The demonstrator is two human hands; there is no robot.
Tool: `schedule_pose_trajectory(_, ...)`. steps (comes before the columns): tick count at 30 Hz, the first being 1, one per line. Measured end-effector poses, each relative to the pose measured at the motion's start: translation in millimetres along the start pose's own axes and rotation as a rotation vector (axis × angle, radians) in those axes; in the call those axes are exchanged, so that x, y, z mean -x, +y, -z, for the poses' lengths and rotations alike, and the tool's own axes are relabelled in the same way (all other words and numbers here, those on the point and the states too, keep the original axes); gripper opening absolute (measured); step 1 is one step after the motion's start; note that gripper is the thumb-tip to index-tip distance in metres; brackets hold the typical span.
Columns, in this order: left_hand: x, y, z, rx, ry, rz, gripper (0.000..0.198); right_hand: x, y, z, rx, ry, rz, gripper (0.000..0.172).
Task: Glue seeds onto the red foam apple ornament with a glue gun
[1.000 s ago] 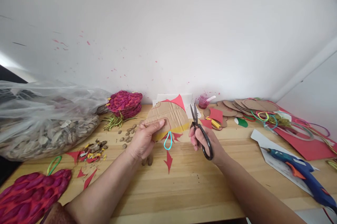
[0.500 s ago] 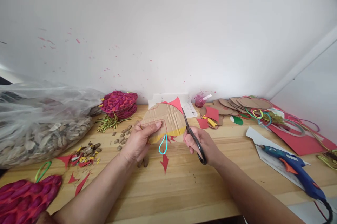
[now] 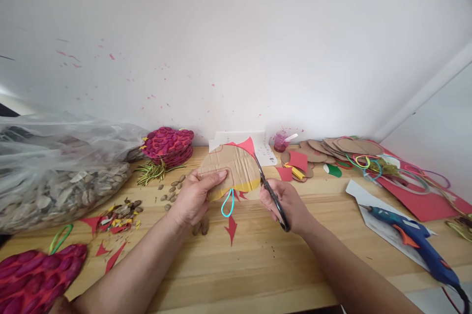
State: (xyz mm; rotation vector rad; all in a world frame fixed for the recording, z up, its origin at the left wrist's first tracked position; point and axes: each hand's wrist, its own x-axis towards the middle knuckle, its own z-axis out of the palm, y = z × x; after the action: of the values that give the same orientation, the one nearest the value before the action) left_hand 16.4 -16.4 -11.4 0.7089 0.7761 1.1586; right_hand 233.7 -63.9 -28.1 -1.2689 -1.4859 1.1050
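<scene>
My left hand (image 3: 194,195) grips a rounded cardboard piece (image 3: 236,166), its thumb flat on the brown face. Red paper (image 3: 248,145) sticks out past the cardboard's top right edge, and a yellow strip runs along the lower right edge. From the bottom hangs a light-blue cord loop (image 3: 227,204). My right hand (image 3: 283,203) is closed round the handles of black-handled scissors (image 3: 275,198). Their blades point up and left against the cardboard's right edge, by the red paper. Below lies a red paper scrap (image 3: 231,230) on the wooden table (image 3: 221,274).
At left stand a plastic bag (image 3: 62,181) of shells or husks and a magenta-studded piece (image 3: 44,274). More studded pieces (image 3: 167,144) are stacked behind. On the right lie a blue glue gun (image 3: 413,235), cardboard shapes (image 3: 354,145) and red sheets (image 3: 409,201). A magenta paint cup (image 3: 280,142) stands by the wall.
The scissor blades have drawn closer together along the cardboard's right edge, and my right hand has shifted slightly. My left hand keeps the cardboard nearly still.
</scene>
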Motion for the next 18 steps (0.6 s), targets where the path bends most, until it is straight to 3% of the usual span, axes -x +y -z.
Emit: schedule_pose_trajectory(18, -2.6, 10.0, 5.2, -0.114, 0.027, -0.035, 0.036, 0.6, -5.3, 2.1, -0.030, -0.002, -0.074, 0.044)
